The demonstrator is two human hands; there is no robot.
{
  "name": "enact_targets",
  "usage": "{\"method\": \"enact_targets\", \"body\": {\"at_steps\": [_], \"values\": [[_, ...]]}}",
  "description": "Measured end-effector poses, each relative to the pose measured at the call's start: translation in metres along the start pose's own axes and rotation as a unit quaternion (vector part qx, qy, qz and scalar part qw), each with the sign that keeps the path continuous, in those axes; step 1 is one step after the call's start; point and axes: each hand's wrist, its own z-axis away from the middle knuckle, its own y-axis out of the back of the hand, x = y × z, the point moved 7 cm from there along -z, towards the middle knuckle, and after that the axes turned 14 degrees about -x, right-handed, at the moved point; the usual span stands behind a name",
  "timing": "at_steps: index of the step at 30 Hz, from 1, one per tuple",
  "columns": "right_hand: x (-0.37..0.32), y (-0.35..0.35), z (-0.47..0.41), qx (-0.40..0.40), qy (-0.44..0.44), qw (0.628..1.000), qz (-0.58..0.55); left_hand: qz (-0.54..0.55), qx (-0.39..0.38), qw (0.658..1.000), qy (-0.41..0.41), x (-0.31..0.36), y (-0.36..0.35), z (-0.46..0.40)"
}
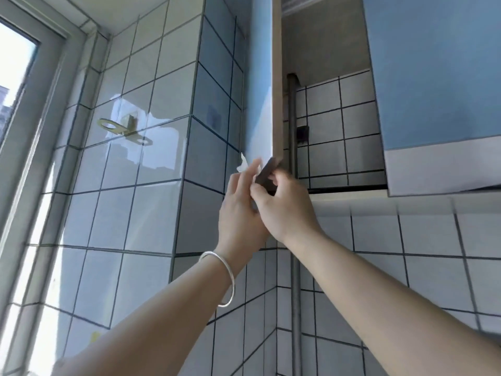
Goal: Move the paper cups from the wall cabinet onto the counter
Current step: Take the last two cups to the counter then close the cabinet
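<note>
The blue wall cabinet's left door (pixel 261 85) stands swung out toward me, edge-on. Both hands meet at its bottom corner. My left hand (pixel 241 210), with a silver bangle on the wrist, lies flat against the door's outer face. My right hand (pixel 282 207) curls its fingers around the dark handle (pixel 267 172) at the door's lower edge. Through the gap I see the cabinet's inside (pixel 333 126): a tiled back wall and a grey vertical pipe (pixel 292 126). No paper cups show. The counter is out of view.
The cabinet's right door (pixel 433 77) is closed. A tiled pillar (pixel 208 131) juts out just left of the open door. A brass ring holder (pixel 119 127) is fixed to the tiled wall. A window frame (pixel 40 131) runs down the far left.
</note>
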Motion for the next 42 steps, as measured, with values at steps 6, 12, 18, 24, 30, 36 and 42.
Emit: {"method": "enact_targets", "body": {"at_steps": [6, 12, 18, 24, 30, 36, 42], "values": [[0.067, 0.056, 0.007, 0.004, -0.108, 0.994, -0.021, -0.127, -0.048, 0.991, -0.018, 0.022, -0.067, -0.02], [0.13, 0.086, 0.004, -0.029, -0.145, 0.989, 0.032, -0.199, -0.059, 0.978, -0.008, 0.015, -0.12, -0.047], [0.127, 0.097, 0.02, 0.04, -0.03, 0.968, 0.245, -0.232, -0.009, 0.971, -0.052, 0.004, -0.151, -0.044], [0.13, 0.095, 0.02, 0.052, 0.067, 0.85, 0.519, -0.209, -0.019, 0.976, -0.052, 0.002, -0.17, -0.043], [0.181, 0.089, 0.008, -0.039, -0.034, 0.831, 0.553, -0.252, -0.056, 0.963, -0.07, -0.004, -0.19, -0.05], [0.199, 0.097, -0.004, -0.047, -0.081, 0.834, 0.544, -0.293, -0.062, 0.951, -0.078, -0.013, -0.212, -0.061], [0.215, 0.099, -0.012, -0.046, -0.105, 0.83, 0.546, -0.296, -0.032, 0.95, -0.095, -0.021, -0.227, -0.067]]}}
